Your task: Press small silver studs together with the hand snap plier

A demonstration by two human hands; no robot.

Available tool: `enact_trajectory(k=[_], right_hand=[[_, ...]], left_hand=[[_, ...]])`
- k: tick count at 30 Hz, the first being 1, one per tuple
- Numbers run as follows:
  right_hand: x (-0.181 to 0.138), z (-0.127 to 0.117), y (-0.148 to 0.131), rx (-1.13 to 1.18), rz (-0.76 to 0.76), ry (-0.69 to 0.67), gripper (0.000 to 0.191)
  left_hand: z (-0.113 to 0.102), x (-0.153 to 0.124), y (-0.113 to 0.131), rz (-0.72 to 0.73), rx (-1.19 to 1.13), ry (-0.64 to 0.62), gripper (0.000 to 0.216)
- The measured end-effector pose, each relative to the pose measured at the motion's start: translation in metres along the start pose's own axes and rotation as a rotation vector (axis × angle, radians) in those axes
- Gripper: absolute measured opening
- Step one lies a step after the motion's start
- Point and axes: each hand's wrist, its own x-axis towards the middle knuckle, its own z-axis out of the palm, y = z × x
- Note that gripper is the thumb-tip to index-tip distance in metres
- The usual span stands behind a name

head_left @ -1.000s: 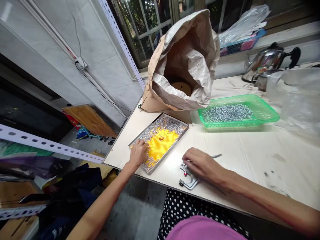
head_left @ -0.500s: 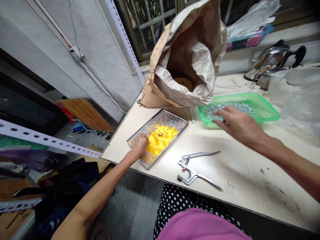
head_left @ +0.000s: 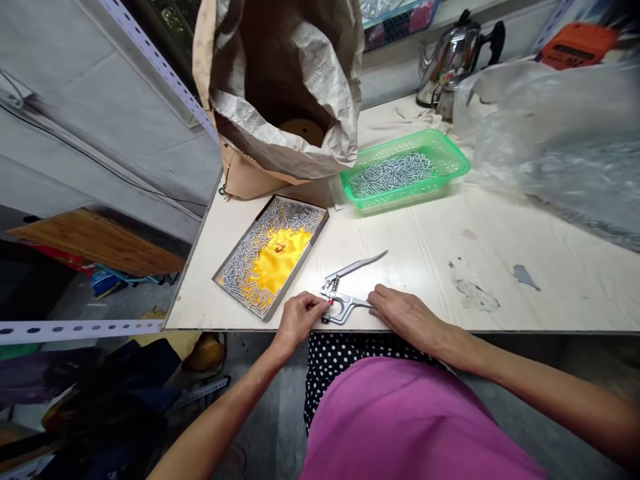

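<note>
Silver snap-fastener pliers [head_left: 345, 301] lie on the table near its front edge, their handles spread apart, with a spring and a small red part by the jaws. My left hand [head_left: 299, 319] is closed in a pinch right beside the jaws; whatever is between its fingertips is hidden or too small to make out. Around the end of the lower handle, the fingers of my right hand [head_left: 403, 313] are closed, covering the handle tip. Left of the pliers, a shallow tray [head_left: 296, 281] holds many small silver metal pieces around a bare, bright yellow patch.
Behind, a green plastic basket [head_left: 447, 175] holds more small metal pieces. A large open paper sack [head_left: 280, 160] stands at the back left. A metal kettle [head_left: 453, 60], a clear plastic bag [head_left: 560, 140] and an orange object [head_left: 580, 45] are at the back right.
My left hand has left the tray and come to the pliers' jaws. My right hand has moved from over the green basket down to the lower handle. The view has shifted.
</note>
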Motion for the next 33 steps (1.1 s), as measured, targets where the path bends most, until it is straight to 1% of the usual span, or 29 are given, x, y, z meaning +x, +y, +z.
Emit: enact_trajectory(k=[6, 13, 17, 21, 24, 25, 27, 28, 29, 30, 31, 33], right_hand=[[-0.001, 0.001, -0.002, -0.015, 0.005, 0.028, 0.009], [-0.002, 0.001, -0.002, -0.01, -0.004, 0.026, 0.011], [-0.002, -0.001, -0.004, -0.036, -0.011, 0.023, 0.015], [-0.005, 0.0, -0.005, -0.019, -0.018, 0.031, 0.016], [-0.004, -0.003, 0.0, 0.004, -0.037, 0.092, 0.005], [-0.002, -0.006, 0.004, -0.009, -0.042, 0.124, 0.014], [0.007, -0.012, 0.015, -0.061, -0.055, 0.174, 0.051], [0.012, -0.016, 0.02, -0.092, -0.064, 0.177, 0.07], [0.018, -0.019, 0.026, -0.118, -0.074, 0.16, 0.085], [0.024, -0.021, 0.031, -0.137, -0.084, 0.129, 0.095], [0.03, -0.023, 0.035, -0.149, -0.097, 0.091, 0.101], [0.037, -0.024, 0.039, -0.167, -0.123, 0.024, 0.106]], left_hand=[[0.001, 0.001, 0.01, -0.008, 0.131, -0.025, 0.022], [-0.004, 0.007, 0.02, -0.021, 0.297, -0.14, 0.019], [-0.007, 0.009, 0.023, -0.09, 0.279, -0.251, 0.025], [-0.008, 0.011, 0.02, -0.146, 0.245, -0.357, 0.032], [-0.008, 0.01, 0.015, -0.185, 0.167, -0.403, 0.038], [-0.008, 0.009, 0.014, -0.196, 0.136, -0.403, 0.04], [-0.007, 0.007, 0.012, -0.223, 0.081, -0.388, 0.041], [-0.006, 0.005, 0.011, -0.239, 0.06, -0.375, 0.04], [-0.005, 0.004, 0.011, -0.256, 0.044, -0.359, 0.039], [-0.004, 0.004, 0.011, -0.273, 0.034, -0.345, 0.038], [-0.003, 0.003, 0.011, -0.29, 0.027, -0.332, 0.036], [-0.002, 0.002, 0.012, -0.319, 0.019, -0.31, 0.034]])
